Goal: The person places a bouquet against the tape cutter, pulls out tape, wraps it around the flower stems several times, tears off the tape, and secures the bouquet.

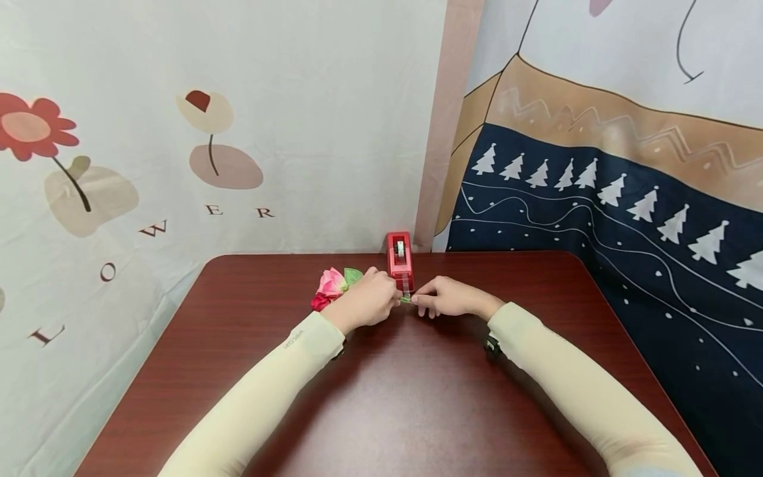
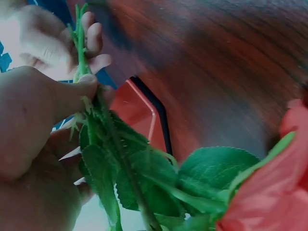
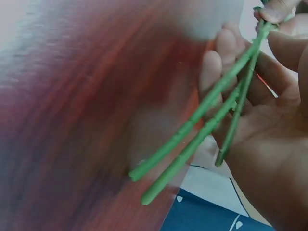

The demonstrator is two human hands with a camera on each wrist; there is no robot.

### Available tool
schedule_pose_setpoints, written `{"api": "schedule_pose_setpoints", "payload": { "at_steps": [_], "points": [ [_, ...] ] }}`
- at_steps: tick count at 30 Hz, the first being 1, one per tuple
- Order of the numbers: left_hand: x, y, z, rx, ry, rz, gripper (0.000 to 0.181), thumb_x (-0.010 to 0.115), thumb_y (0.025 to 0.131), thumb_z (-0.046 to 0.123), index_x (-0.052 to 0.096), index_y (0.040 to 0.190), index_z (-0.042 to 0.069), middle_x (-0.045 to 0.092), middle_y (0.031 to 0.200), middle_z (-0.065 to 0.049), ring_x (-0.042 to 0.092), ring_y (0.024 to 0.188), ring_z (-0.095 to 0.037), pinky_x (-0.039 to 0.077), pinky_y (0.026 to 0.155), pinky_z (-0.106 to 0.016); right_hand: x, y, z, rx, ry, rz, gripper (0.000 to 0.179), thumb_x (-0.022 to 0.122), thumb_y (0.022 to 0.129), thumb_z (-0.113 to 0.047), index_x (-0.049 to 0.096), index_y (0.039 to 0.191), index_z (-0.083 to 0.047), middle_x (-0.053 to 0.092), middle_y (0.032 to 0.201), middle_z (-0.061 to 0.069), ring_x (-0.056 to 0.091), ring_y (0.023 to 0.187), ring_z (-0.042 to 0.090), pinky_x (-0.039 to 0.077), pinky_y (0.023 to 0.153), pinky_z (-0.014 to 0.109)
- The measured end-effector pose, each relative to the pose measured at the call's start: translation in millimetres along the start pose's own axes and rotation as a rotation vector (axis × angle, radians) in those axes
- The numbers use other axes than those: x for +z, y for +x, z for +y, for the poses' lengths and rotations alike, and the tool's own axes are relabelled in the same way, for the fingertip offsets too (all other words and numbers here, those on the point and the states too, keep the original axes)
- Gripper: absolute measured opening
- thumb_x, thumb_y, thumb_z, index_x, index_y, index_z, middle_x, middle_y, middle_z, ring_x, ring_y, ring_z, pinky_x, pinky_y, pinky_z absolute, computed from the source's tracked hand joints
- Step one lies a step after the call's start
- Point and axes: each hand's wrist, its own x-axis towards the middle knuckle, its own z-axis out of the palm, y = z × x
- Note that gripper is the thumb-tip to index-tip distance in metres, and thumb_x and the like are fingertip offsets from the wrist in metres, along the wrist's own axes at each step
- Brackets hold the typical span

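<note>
A bunch of artificial roses point(image 1: 331, 283), pink and red with green leaves point(image 2: 216, 166), lies to the left of my left hand point(image 1: 369, 296). That hand grips the green stems, its thumb point(image 2: 72, 94) pressed over them. Three stem ends point(image 3: 163, 185) spread out beyond the grip, in front of the right hand's fingers. My right hand point(image 1: 453, 296) pinches at the stems close to the left fingertips. A red tape dispenser point(image 1: 400, 258) stands just behind the hands, and a clear strip of tape point(image 1: 406, 285) reaches from it down to the stems. The tape's end is hidden.
The dark red wooden table point(image 1: 381, 397) ends close behind the dispenser. A pale curtain point(image 1: 334, 132) printed with flowers hangs behind the table, and a navy cloth point(image 1: 656, 278) with white trees hangs along the right.
</note>
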Motion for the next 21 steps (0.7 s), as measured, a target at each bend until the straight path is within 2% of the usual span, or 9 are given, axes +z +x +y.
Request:
{"api": "schedule_pose_setpoints", "payload": {
  "at_steps": [6,11,16,21],
  "points": [
    [2.8,-3.5,-1.9,0.051,0.085,0.104,0.027,0.069,0.108,0.020,0.076,0.082,0.015,0.077,0.087,-0.001,0.070,0.097,-0.026,0.048,0.095,-0.042,-10,7.7,-3,0.057,0.124,-0.123,0.034,0.054,0.117,-0.025,0.080,0.123,-0.003,0.082,0.099,0.009,0.074,0.082,0.018,0.065,0.081,0.036],
    [7.1,-6.8,-2.5,0.137,0.246,0.166,0.016,0.072,0.104,0.016,0.081,0.090,0.017,0.077,0.087,0.001,0.070,0.097,-0.024,0.047,0.094,-0.041,-13,14.6,-1,0.109,0.200,-0.191,0.036,0.051,0.117,-0.022,0.078,0.123,0.000,0.079,0.093,0.008,0.072,0.077,0.016,0.064,0.077,0.031],
    [8.3,-10.0,-0.1,0.176,0.388,0.222,0.008,0.076,0.098,0.013,0.083,0.095,0.016,0.078,0.091,0.000,0.069,0.099,-0.026,0.047,0.095,-0.041,-13,16.2,3,0.103,0.211,-0.190,0.035,0.053,0.116,-0.025,0.079,0.118,-0.002,0.075,0.090,0.009,0.067,0.075,0.016,0.061,0.074,0.030],
    [8.2,-11.2,2.6,0.183,0.434,0.251,0.011,0.073,0.101,0.015,0.083,0.097,0.016,0.078,0.092,0.000,0.068,0.099,-0.026,0.046,0.093,-0.041,-12,14.0,7,0.051,0.144,-0.133,0.031,0.059,0.115,-0.027,0.082,0.114,-0.006,0.073,0.086,0.005,0.064,0.074,0.016,0.058,0.073,0.031]
  ]
}}
